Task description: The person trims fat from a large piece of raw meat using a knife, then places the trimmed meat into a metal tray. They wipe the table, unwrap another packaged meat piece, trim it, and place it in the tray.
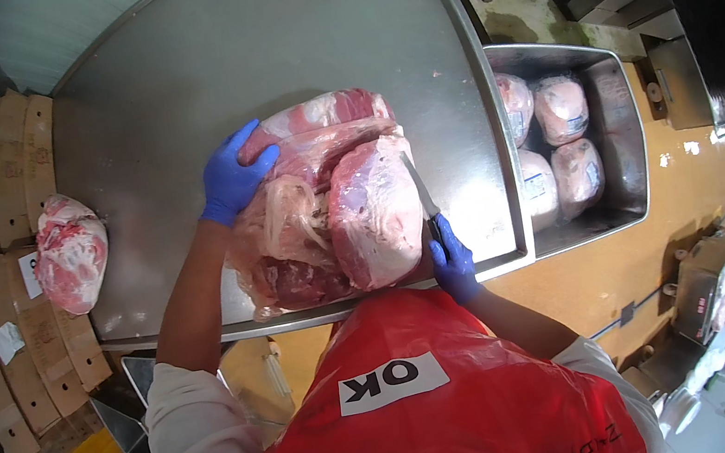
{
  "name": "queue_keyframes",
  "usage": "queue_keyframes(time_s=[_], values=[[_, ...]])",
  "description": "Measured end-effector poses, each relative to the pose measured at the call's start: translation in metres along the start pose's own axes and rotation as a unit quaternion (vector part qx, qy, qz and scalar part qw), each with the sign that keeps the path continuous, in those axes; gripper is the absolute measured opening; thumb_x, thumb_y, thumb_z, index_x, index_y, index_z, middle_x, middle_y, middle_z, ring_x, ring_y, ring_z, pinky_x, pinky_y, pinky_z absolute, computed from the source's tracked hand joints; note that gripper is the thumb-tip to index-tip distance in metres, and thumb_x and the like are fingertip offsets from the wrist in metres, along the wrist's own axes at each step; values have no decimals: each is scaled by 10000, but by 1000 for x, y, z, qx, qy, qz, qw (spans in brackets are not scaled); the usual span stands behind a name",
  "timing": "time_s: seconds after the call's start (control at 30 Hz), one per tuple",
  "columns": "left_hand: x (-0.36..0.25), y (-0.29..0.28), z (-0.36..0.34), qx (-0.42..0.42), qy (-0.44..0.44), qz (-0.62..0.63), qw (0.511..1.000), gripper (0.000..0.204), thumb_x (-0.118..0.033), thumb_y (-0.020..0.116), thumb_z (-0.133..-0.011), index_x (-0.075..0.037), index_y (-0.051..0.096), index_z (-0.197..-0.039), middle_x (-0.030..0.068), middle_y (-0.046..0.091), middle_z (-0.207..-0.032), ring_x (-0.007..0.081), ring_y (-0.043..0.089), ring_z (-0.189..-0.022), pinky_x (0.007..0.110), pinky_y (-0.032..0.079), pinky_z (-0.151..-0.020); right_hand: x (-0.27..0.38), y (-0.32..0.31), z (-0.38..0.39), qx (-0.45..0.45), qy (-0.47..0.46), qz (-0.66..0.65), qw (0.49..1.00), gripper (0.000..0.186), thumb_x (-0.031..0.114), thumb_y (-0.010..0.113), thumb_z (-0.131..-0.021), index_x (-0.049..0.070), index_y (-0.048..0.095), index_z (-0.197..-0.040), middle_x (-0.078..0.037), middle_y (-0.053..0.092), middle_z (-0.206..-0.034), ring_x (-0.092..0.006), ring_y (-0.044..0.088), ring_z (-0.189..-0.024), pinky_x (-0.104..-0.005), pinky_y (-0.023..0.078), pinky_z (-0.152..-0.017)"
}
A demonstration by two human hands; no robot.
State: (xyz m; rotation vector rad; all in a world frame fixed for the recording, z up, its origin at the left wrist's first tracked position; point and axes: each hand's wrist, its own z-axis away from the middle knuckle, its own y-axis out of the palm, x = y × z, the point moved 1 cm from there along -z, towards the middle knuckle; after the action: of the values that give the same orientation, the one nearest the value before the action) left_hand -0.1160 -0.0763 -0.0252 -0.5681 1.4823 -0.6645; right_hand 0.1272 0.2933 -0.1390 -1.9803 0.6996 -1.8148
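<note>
A large raw piece of meat (376, 210), pale fat and pink-red flesh with shiny clear film about it, lies at the near edge of the steel table (259, 36). On its upper left side rests my left hand (231, 176), in a blue glove, fingers spread against the surface. My right hand (453, 260), also blue-gloved, is closed round the dark handle of a knife (423, 189). The blade points away from me along the meat's right side; whether it touches the meat I cannot tell.
A second piece of meat (72, 254) sits at the table's left edge, beside stacked cardboard boxes (35, 322). Right of the table stands a deep metal tub (618, 132) holding several wrapped meat pieces (563, 109). More boxes (710, 292) are at the far right.
</note>
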Motion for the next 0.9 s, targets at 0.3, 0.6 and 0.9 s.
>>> queue_keyframes(time_s=[0.3, 0.6, 0.9], values=[[-65, 2, 13, -127, 347, -211, 905, 573, -331, 775, -933, -48, 622, -1408, 202, 707, -1253, 368, 689, -1122, 440, 545, -996, -21, 20, -13, -24, 1, -36, 999, 648, 218, 604, -1033, 144, 362, -1630, -215, 681, -1274, -447, 711, -998, -506, 586, -827], [-128, 79, 0, 51, 122, -228, 965, 272, -315, 715, -975, -46, 681, -956, 198, 697, -848, 408, 688, -814, 472, 556, -752, -23, 16, -11, -1, 12, -22, 1000, 661, 276, 592, -1043, 210, 326, -1644, -198, 675, -1271, -462, 699, -991, -526, 582, -829], [-96, 81, -14, 20, 19, 57, 998, 311, -241, 631, -1034, -30, 641, -806, 65, 608, -659, 200, 601, -585, 378, 489, -593, -22, 17, -4, 13, 45, -13, 999, 670, 280, 604, -1034, 210, 329, -1641, -209, 690, -1173, -443, 707, -948, -522, 587, -817]])
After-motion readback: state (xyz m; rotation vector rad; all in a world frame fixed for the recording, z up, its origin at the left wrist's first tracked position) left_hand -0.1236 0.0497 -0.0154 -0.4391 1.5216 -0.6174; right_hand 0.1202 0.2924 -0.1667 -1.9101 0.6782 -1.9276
